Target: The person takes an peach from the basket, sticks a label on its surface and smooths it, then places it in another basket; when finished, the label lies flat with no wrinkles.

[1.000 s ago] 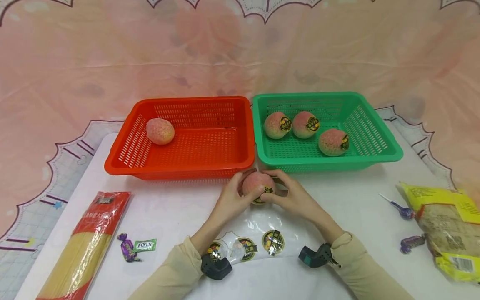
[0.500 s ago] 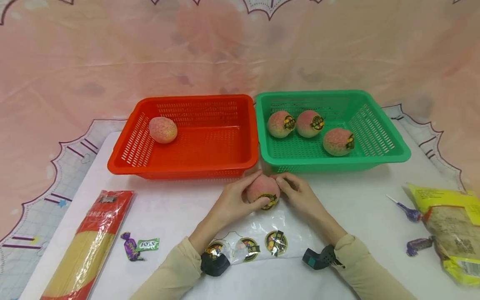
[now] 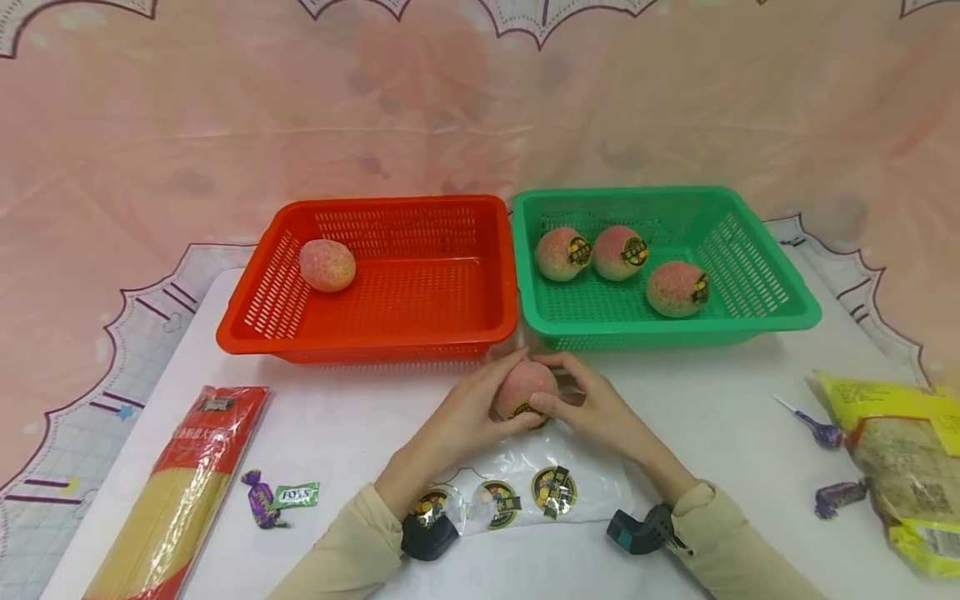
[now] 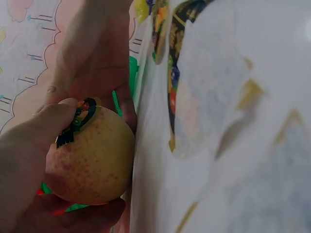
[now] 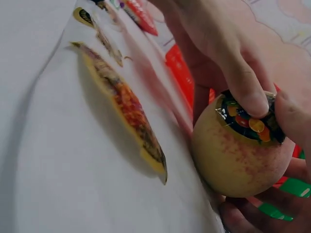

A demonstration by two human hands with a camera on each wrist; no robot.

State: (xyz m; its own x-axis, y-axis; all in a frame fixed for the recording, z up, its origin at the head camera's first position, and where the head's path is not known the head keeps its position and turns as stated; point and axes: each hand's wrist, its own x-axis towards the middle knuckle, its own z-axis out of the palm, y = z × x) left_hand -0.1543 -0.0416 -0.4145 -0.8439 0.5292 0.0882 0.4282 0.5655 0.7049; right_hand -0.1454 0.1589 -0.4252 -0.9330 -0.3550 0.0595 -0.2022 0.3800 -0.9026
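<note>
Between my two hands, just in front of the baskets, is a pink and yellow peach [image 3: 527, 383]. A round black-and-gold fruit sticker [image 5: 243, 119] lies on its near side. My left hand [image 3: 471, 412] grips the peach from the left, its thumb on the sticker's edge. From the right, my right hand [image 3: 603, 410] holds the peach with fingers behind it and its thumb against the sticker. The wrist views show both thumbs meeting at the sticker. Below the hands lies a clear sticker sheet [image 3: 517, 458], with round stickers [image 3: 554, 492] along its near edge.
Behind stand a red basket [image 3: 405, 346] with one peach [image 3: 327, 265] and a green basket [image 3: 667, 323] with 3 stickered peaches [image 3: 677, 289]. Noodles [image 3: 176, 483] and wrapped candies [image 3: 261, 498] lie left; a lollipop [image 3: 825, 433], a candy [image 3: 838, 497] and a yellow bag [image 3: 907, 467] lie right.
Half a second ago the right thumb was off the sticker, at the peach's right side; now it is back on the sticker. The left hand keeps its grip on the peach throughout.
</note>
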